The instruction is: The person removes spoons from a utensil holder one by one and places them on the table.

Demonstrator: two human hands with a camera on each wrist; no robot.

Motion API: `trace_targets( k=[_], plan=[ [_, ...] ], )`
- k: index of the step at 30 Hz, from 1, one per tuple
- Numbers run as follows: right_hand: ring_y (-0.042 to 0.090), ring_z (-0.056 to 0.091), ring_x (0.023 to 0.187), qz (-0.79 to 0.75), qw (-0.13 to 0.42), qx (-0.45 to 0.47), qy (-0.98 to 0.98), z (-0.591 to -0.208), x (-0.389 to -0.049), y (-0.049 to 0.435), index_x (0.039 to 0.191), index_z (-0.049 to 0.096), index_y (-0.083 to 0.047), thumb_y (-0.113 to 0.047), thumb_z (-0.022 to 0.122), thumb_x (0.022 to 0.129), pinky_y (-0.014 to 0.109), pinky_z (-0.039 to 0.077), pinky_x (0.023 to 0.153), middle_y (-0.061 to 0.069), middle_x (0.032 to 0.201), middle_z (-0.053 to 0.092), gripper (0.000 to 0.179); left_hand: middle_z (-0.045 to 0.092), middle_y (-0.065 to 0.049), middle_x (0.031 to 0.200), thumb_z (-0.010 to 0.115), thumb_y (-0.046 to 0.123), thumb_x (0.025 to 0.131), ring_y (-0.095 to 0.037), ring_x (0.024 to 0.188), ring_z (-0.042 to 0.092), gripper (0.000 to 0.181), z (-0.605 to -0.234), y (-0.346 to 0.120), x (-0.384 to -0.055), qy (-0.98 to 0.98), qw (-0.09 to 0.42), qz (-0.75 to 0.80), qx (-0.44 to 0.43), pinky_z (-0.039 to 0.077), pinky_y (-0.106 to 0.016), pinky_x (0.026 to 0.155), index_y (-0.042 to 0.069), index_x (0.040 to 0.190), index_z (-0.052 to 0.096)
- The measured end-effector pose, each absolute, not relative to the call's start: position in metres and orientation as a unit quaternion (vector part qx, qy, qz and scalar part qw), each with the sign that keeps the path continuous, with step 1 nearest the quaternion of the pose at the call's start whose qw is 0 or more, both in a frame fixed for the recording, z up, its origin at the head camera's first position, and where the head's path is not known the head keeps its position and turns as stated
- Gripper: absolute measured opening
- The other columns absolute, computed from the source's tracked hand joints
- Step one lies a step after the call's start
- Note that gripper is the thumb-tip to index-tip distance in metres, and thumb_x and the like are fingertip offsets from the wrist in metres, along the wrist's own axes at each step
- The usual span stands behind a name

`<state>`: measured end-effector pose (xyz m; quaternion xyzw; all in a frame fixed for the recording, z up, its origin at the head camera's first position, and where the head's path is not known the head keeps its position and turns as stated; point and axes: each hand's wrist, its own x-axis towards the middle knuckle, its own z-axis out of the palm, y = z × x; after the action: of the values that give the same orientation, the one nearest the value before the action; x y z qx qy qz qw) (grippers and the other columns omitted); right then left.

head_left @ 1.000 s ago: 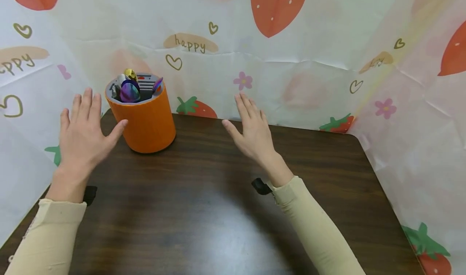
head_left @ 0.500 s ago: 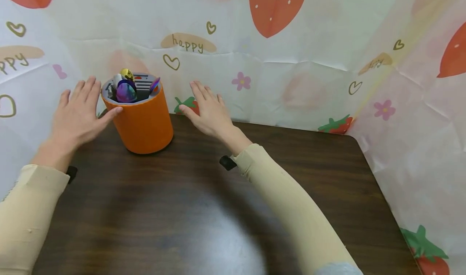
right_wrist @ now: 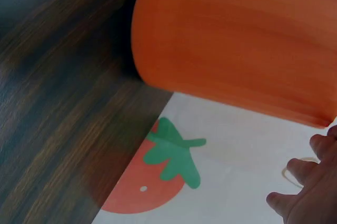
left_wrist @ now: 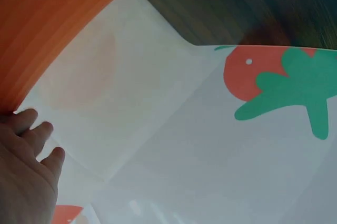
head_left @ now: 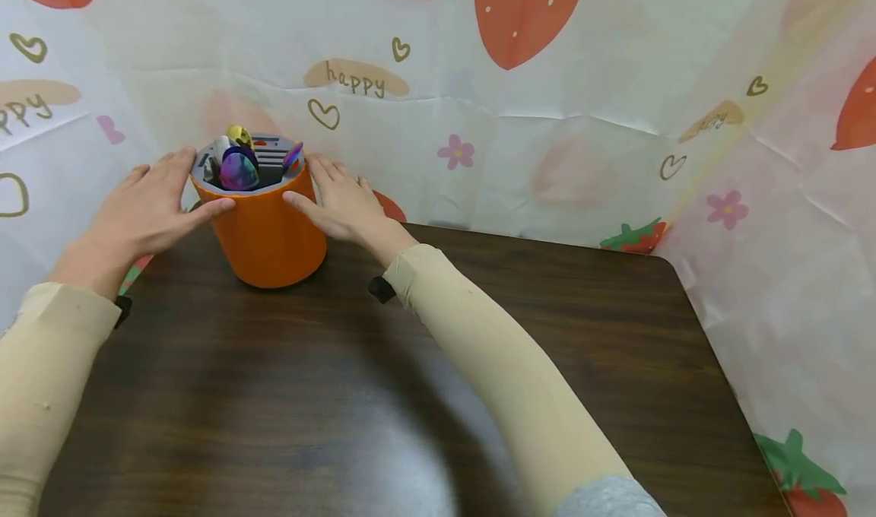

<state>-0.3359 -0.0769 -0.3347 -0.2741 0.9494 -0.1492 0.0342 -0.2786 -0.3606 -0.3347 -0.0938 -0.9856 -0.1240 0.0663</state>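
An orange cylindrical holder (head_left: 268, 239) stands upright at the back left of the dark wooden table. Its grey slotted top (head_left: 274, 146) carries shiny cutlery: a rainbow-purple spoon-like head (head_left: 239, 170), gold and silver pieces behind it, and a thin purple handle (head_left: 293, 156) at the right. My left hand (head_left: 147, 209) lies along the holder's left side, fingers straight, thumb over the front just below the rim. Opposite it, my right hand (head_left: 345, 201) is at the right side of the rim with straight fingers and the thumb in front. In both wrist views the fingertips come right up to the orange wall.
White sheeting (head_left: 424, 38) printed with strawberries and hearts rises behind the table and along both sides. The dark wooden table (head_left: 308, 395) stretches toward me, with a rounded corner at the far right.
My right hand has moved left across the table to the holder's right side. My left hand has shifted slightly left and closer to the holder's rim. The holder has stayed in place.
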Motion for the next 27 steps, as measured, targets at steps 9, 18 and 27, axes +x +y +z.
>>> trace_targets(
  k=[9, 18, 27],
  plan=[
    [0.011, 0.013, 0.159, -0.197, 0.045, -0.271, 0.941, -0.335, -0.336, -0.086, 0.169, 0.002, -0.025, -0.067, 0.028, 0.106, 0.046, 0.012, 0.13, -0.012, 0.174, 0.011, 0.08, 0.037, -0.041, 0.153, 0.053, 0.068, 0.098, -0.065, 0.132, 0.036, 0.105, -0.335, -0.352, -0.275, -0.981, 0.061, -0.173, -0.062, 0.027, -0.079, 0.109, 0.008, 0.168, 0.003],
    [0.011, 0.011, 0.16, -0.213, 0.028, -0.28, 0.936, -0.343, -0.333, -0.072, 0.169, -0.001, -0.02, -0.061, 0.03, 0.107, 0.046, 0.008, 0.131, -0.008, 0.175, 0.009, 0.08, 0.035, -0.037, 0.157, 0.055, 0.069, 0.097, -0.062, 0.137, 0.033, 0.106, -0.339, -0.334, -0.271, -0.978, 0.095, -0.171, -0.069, 0.029, -0.079, 0.109, 0.002, 0.166, 0.011],
    [0.02, 0.014, 0.16, -0.227, 0.0, -0.297, 0.928, -0.351, -0.325, -0.032, 0.168, 0.002, -0.009, -0.054, 0.033, 0.109, 0.049, 0.006, 0.13, 0.004, 0.175, 0.013, 0.081, 0.033, -0.037, 0.159, 0.052, 0.074, 0.095, -0.06, 0.143, 0.031, 0.11, -0.342, -0.299, -0.27, -0.978, 0.107, -0.158, -0.088, 0.028, -0.076, 0.113, -0.002, 0.164, 0.014]
  ],
)
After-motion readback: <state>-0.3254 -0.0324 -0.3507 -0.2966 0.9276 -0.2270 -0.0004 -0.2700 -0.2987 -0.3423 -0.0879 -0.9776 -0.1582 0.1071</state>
